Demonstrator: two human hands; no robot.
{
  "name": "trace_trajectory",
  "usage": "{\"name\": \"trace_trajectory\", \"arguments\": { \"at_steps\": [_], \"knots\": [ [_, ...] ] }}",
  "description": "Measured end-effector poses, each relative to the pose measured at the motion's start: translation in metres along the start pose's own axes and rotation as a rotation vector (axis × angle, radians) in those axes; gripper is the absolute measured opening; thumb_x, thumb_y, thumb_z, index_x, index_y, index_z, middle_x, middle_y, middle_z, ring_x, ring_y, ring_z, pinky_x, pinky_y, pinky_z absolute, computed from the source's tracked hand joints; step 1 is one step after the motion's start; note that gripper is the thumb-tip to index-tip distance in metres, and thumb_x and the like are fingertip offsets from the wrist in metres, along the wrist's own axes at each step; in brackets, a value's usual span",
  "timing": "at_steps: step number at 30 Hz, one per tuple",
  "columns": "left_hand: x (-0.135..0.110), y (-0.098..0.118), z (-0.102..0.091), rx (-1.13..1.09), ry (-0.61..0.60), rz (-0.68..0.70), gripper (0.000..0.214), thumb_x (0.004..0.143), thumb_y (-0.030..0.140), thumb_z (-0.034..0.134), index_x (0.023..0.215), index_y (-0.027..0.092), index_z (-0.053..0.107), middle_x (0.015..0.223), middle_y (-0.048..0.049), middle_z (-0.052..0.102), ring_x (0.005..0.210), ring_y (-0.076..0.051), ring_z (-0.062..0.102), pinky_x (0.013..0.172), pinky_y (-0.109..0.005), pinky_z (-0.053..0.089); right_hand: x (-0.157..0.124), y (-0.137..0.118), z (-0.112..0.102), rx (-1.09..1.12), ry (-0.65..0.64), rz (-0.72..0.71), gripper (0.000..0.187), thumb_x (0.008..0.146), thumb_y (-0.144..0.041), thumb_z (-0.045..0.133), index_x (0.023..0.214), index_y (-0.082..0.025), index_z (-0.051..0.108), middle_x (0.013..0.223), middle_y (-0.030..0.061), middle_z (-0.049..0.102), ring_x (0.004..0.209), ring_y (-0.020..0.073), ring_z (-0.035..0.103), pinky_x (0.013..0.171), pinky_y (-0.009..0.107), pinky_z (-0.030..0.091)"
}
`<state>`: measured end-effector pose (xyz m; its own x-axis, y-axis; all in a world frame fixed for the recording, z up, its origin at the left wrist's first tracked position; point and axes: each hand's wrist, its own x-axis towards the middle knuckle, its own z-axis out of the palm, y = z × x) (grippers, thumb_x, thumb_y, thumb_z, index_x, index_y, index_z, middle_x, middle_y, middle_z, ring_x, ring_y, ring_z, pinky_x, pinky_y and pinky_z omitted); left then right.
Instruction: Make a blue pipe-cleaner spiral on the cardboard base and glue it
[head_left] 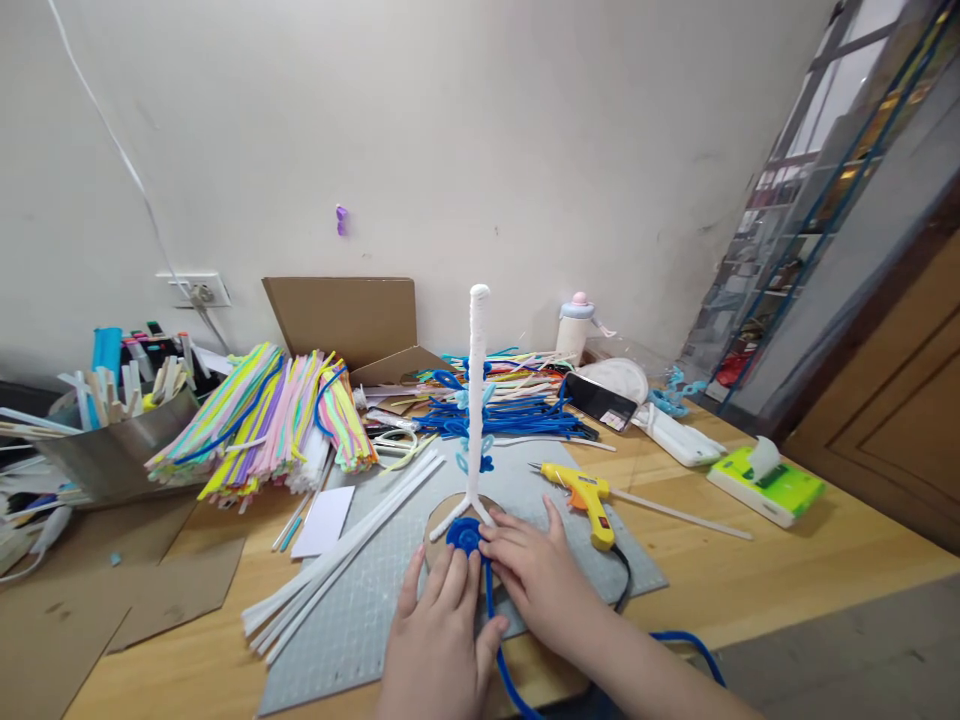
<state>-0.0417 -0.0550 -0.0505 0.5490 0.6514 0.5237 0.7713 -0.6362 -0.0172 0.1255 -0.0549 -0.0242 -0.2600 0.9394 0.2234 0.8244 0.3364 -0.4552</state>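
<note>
A flat coil of blue pipe cleaner [464, 537] lies on a round base [435, 520], in front of an upright white-wrapped stem [478, 400] that forks at its foot. My left hand [442, 625] rests its closed-up fingers on the coil's near edge. From the right, my right hand [541, 572] presses its bent fingertips against the coil, thumb raised apart. Together they hold the coil down. A blue strand [504, 665] trails from it between my hands toward the table's front edge. Small blue loops show behind the stem.
A grey cutting mat [330, 640] lies beneath, with white pipe cleaners [352, 550] on the left. A yellow glue gun [585, 495] sits close on the right. Colourful bundles [277, 410], blue pipe cleaners [517, 415], a phone [600, 400] and a tissue pack [765, 485] stand farther out.
</note>
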Motion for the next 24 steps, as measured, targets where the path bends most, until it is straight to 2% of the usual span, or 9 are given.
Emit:
{"name": "trace_trajectory", "arguments": {
  "at_steps": [5, 7, 11, 14, 17, 20, 24],
  "knots": [
    [0.006, 0.003, -0.014, -0.021, -0.128, 0.005, 0.057, 0.082, 0.06, 0.047, 0.119, 0.019, 0.059, 0.118, -0.0075, 0.063, 0.117, -0.026, 0.05, 0.106, -0.045, 0.027, -0.002, 0.002, 0.002, 0.021, 0.024, -0.003, 0.027, 0.09, -0.018, 0.043, 0.106, -0.028, 0.063, 0.123, 0.0036, 0.061, 0.125, 0.0211, 0.045, 0.105, 0.059, -0.01],
    [0.006, 0.003, -0.015, -0.025, -0.122, 0.005, 0.057, 0.082, 0.061, 0.046, 0.12, 0.02, 0.059, 0.118, -0.0073, 0.063, 0.116, -0.025, 0.051, 0.106, -0.045, 0.026, -0.002, 0.003, 0.002, 0.029, 0.024, -0.004, 0.027, 0.09, -0.017, 0.044, 0.106, -0.027, 0.063, 0.123, 0.004, 0.061, 0.124, 0.0211, 0.045, 0.105, 0.059, -0.011],
    [0.001, -0.003, -0.01, -0.025, -0.033, 0.021, 0.057, 0.082, 0.061, 0.048, 0.121, 0.02, 0.059, 0.119, -0.0085, 0.063, 0.114, -0.025, 0.052, 0.107, -0.044, 0.023, -0.001, 0.003, 0.002, 0.037, 0.013, -0.003, 0.028, 0.089, -0.018, 0.044, 0.109, -0.028, 0.062, 0.124, 0.0041, 0.061, 0.125, 0.0214, 0.045, 0.105, 0.06, -0.01],
    [0.0, -0.011, -0.009, -0.095, -0.036, 0.039, 0.044, 0.086, 0.047, 0.051, 0.122, 0.023, 0.057, 0.12, -0.0062, 0.062, 0.112, -0.023, 0.055, 0.106, -0.042, 0.026, -0.001, 0.003, 0.001, 0.034, 0.01, -0.006, 0.028, 0.09, -0.019, 0.044, 0.109, -0.028, 0.063, 0.124, 0.0046, 0.061, 0.125, 0.022, 0.045, 0.105, 0.061, -0.009],
    [0.001, -0.019, -0.014, -0.193, -0.108, -0.06, 0.031, 0.092, 0.028, 0.042, 0.118, 0.028, 0.059, 0.118, -0.0029, 0.064, 0.109, -0.019, 0.057, 0.103, -0.046, 0.031, -0.001, 0.002, 0.001, 0.017, 0.019, -0.005, 0.028, 0.09, -0.019, 0.044, 0.107, -0.029, 0.063, 0.123, 0.0045, 0.061, 0.124, 0.022, 0.045, 0.105, 0.061, -0.008],
    [0.002, -0.023, -0.016, -0.224, -0.128, -0.186, 0.032, 0.094, 0.025, 0.037, 0.112, 0.028, 0.062, 0.118, -0.0034, 0.063, 0.111, -0.021, 0.056, 0.099, -0.051, 0.033, -0.002, 0.003, 0.002, 0.007, 0.024, -0.01, 0.027, 0.09, -0.019, 0.044, 0.108, -0.029, 0.063, 0.123, 0.004, 0.061, 0.124, 0.0219, 0.045, 0.105, 0.061, -0.008],
    [0.0, -0.022, -0.014, -0.186, -0.119, -0.159, 0.031, 0.093, 0.025, 0.039, 0.114, 0.028, 0.061, 0.122, -0.0026, 0.062, 0.114, -0.021, 0.055, 0.099, -0.05, 0.033, -0.002, 0.004, 0.003, -0.005, 0.021, -0.011, 0.028, 0.09, -0.02, 0.044, 0.108, -0.029, 0.063, 0.122, 0.0044, 0.062, 0.124, 0.0229, 0.046, 0.105, 0.061, -0.008]
  ]
}}
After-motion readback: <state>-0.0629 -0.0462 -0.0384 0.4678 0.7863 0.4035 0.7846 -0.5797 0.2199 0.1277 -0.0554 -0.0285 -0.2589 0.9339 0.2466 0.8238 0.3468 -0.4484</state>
